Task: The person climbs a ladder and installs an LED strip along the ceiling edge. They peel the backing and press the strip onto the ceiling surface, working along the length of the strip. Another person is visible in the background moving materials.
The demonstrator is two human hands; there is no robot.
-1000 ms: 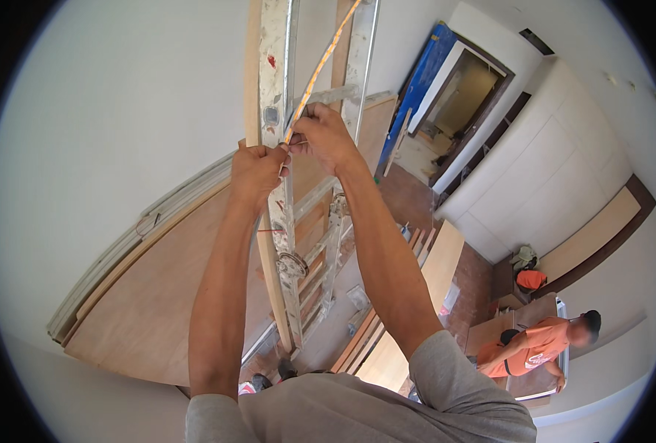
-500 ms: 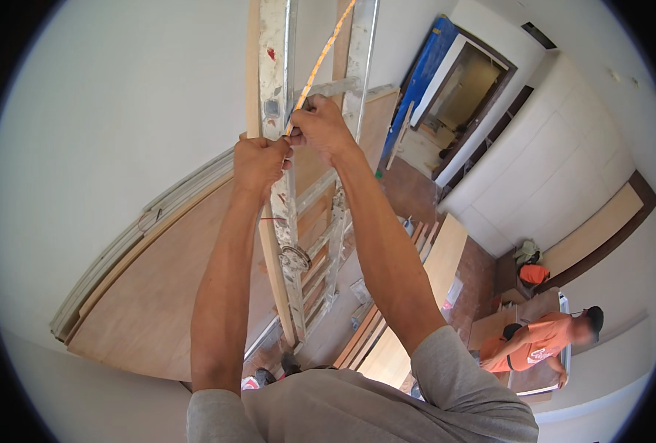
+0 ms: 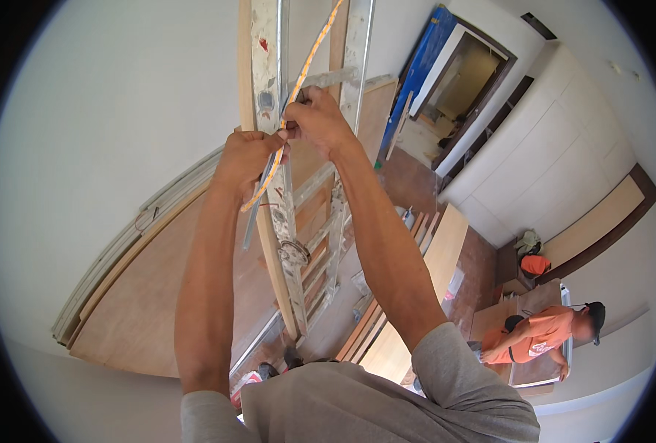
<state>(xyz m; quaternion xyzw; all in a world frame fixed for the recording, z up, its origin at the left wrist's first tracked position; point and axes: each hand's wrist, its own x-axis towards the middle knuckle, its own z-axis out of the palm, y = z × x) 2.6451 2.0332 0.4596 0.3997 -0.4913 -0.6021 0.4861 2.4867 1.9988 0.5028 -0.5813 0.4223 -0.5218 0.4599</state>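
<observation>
A thin, flexible strip (image 3: 309,63) with a yellow-orange dotted face, looking like an LED light strip, runs down from the top of the view through both my hands. My left hand (image 3: 248,159) pinches it between thumb and fingers, and its lower end curves out below that hand. A narrow grey strip (image 3: 251,225) hangs beside this end; whether the two are joined I cannot tell. Just above and to the right, my right hand (image 3: 319,122) is closed on the light strip, its fingertips close to my left thumb. A paint-spattered metal stepladder (image 3: 267,66) stands right behind my hands.
Large wooden boards (image 3: 158,295) lean on the left wall, with long pale strips (image 3: 132,229) along their edge. Planks (image 3: 446,244) lie to the right of my arm. A person in orange (image 3: 535,336) stands at a table on the lower right. A doorway (image 3: 468,81) opens at the back.
The strip's lower end and the grey strip now show below my left hand. My left hand has shifted slightly left and turned; my right hand has moved slightly left and down.
</observation>
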